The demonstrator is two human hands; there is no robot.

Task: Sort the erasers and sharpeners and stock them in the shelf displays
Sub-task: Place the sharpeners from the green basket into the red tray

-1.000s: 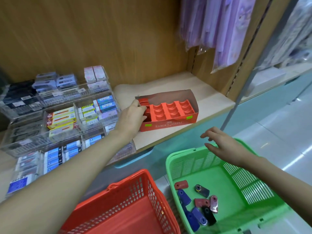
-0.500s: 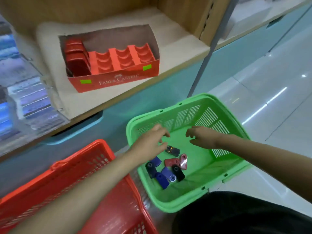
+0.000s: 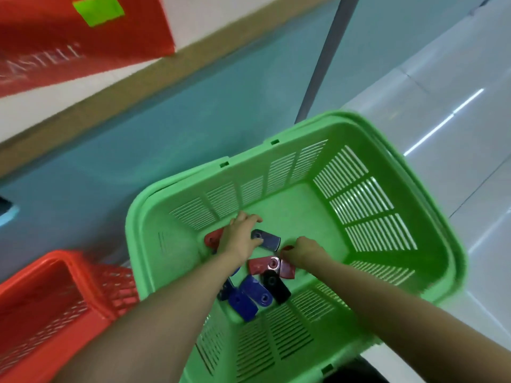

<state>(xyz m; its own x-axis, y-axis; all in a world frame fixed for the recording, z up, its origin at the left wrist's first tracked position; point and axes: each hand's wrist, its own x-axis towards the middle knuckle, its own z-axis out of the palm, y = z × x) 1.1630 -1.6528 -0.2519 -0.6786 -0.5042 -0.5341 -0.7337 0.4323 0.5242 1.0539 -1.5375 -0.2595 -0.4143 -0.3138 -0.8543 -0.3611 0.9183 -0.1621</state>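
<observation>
Here, my left hand [image 3: 239,236] lies loosely spread over the sharpeners [image 3: 255,293] in the green basket [image 3: 359,200]; my right hand [image 3: 302,254], curled, apparently pinches a red sharpener [image 3: 287,247].

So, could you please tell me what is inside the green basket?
The green basket holds loose sharpeners: red, blue, black, dark grey. The left hand and forearm cover part of a red and some blue ones.

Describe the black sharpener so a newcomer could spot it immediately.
Look in the green basket, right of the red basket. On its floor lies a cluster of sharpeners. The black sharpener sits just nearer the camera than a red sharpener, beside a blue sharpener, and is the only black one.
</observation>
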